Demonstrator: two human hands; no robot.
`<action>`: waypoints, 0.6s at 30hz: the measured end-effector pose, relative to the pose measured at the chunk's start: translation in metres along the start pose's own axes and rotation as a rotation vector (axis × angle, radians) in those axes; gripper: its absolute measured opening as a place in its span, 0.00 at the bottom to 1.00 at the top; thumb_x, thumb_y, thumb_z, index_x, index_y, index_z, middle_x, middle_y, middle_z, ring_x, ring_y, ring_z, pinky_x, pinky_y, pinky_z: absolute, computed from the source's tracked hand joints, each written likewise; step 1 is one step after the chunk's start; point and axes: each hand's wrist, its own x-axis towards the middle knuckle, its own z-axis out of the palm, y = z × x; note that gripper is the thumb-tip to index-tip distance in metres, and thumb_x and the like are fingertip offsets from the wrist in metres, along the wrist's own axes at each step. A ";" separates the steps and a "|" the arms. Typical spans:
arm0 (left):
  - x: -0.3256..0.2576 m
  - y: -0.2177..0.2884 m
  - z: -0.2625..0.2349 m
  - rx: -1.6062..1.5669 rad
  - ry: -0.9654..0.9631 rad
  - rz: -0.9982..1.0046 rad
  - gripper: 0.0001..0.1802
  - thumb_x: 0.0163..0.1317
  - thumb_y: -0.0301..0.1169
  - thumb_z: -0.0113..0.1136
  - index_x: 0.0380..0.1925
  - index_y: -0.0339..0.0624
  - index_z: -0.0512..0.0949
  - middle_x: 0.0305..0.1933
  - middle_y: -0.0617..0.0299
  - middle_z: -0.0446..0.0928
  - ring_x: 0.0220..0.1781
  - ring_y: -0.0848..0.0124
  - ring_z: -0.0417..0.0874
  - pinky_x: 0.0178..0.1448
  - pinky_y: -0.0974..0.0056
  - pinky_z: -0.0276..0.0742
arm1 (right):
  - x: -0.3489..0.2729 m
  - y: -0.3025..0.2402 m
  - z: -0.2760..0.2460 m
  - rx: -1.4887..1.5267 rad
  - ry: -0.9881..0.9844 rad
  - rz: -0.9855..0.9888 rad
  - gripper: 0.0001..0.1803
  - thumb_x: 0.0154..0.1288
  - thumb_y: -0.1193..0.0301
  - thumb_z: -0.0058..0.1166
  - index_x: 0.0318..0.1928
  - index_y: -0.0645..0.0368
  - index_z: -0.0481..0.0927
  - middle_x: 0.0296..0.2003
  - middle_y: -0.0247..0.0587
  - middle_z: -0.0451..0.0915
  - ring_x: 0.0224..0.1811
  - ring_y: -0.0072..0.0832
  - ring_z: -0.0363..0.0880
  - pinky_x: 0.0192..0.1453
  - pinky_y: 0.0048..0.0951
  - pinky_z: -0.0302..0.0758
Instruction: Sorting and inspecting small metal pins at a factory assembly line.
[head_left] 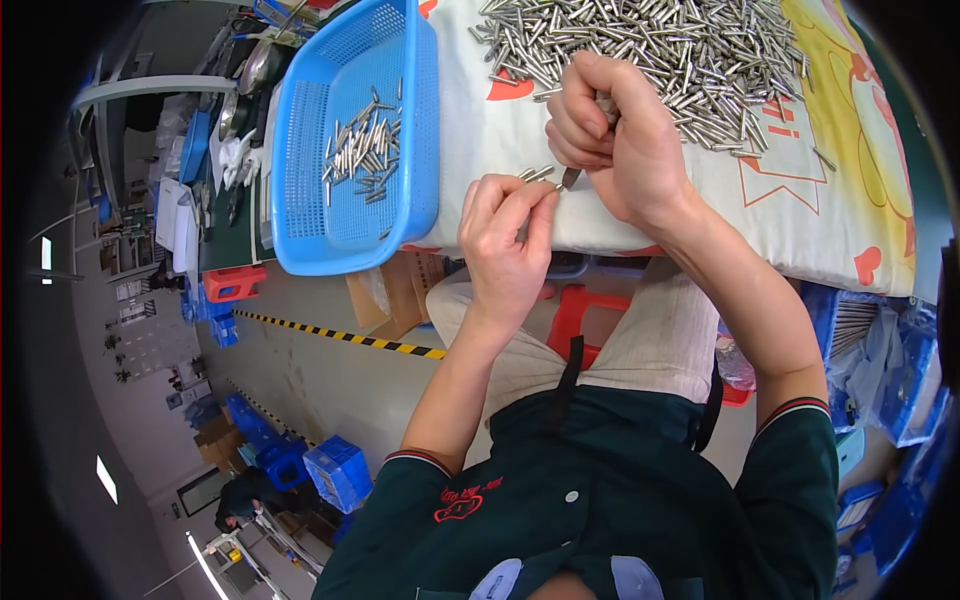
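Note:
My left hand point(505, 235) is closed near the front edge of the cloth-covered table, its thumb and fingertips pinching a small silver metal pin point(560, 187). Wrapped in a fist just above it, my right hand point(625, 135) grips a small tool with a dark, flat tip point(571, 177). That tip points down at the pin's end; whether they touch I cannot tell. Most of the tool is hidden in my fingers. A couple of loose pins point(538, 174) lie beside my left fingertips. Behind my right hand spreads a large pile of similar pins point(700, 85).
A blue perforated plastic basket point(425, 130) with several pins in it stands to the left. The white, printed cloth point(700, 215) covers the table. Below the table are a red stool point(570, 320) and a cardboard box point(395, 295). Blue crates point(905, 370) stand at the right.

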 end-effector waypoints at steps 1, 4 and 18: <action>0.000 0.000 0.000 -0.001 -0.001 -0.005 0.05 0.49 0.19 0.63 0.28 0.35 0.80 0.27 0.60 0.73 0.28 0.70 0.74 0.30 0.69 0.71 | 0.000 0.000 -0.001 0.018 -0.014 -0.004 0.18 0.61 0.67 0.36 0.14 0.54 0.56 0.11 0.26 0.52 0.13 0.15 0.44 0.17 0.23 0.43; 0.000 0.001 0.000 -0.003 0.001 -0.005 0.05 0.49 0.19 0.63 0.28 0.35 0.80 0.26 0.60 0.72 0.27 0.70 0.73 0.30 0.69 0.71 | -0.001 0.000 -0.001 0.017 -0.022 -0.013 0.18 0.61 0.67 0.36 0.14 0.54 0.56 0.11 0.26 0.52 0.13 0.15 0.45 0.17 0.22 0.43; -0.001 0.001 0.003 -0.028 0.032 -0.023 0.06 0.45 0.19 0.63 0.25 0.37 0.78 0.23 0.60 0.68 0.26 0.65 0.69 0.29 0.63 0.65 | -0.001 0.002 0.005 -0.052 -0.020 -0.029 0.20 0.65 0.66 0.35 0.15 0.54 0.56 0.11 0.25 0.52 0.13 0.15 0.44 0.17 0.22 0.44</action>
